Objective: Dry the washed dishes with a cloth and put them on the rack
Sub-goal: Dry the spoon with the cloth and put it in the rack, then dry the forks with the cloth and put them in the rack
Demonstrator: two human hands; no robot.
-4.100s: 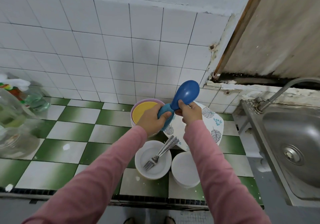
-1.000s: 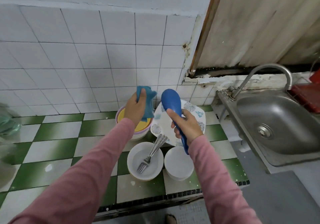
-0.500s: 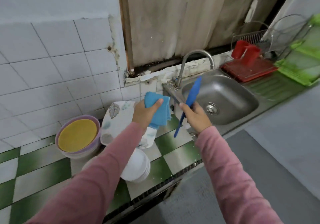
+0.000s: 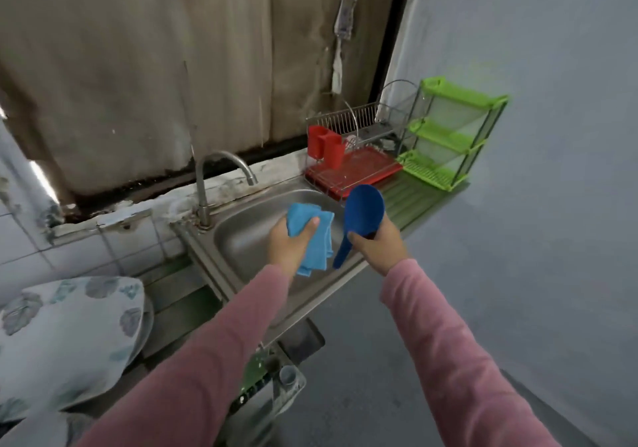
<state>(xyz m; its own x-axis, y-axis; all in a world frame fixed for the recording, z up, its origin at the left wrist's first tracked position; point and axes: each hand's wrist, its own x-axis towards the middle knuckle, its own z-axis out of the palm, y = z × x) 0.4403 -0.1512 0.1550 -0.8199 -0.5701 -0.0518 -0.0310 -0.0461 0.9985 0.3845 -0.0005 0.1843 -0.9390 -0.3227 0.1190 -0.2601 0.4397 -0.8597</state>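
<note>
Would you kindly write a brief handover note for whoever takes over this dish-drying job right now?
Hands: the left hand grips the bunched blue cloth. The right hand holds the blue spoon near its neck, bowl up. Both are over the sink.
Things: the dish rack with its red tray stands beyond the sink, to the right. The leaf-patterned plate sits at far left.
Done: the spoon is in hand, not yet on the rack.
Left: rack the spoon, then dry and rack the plate.
</note>
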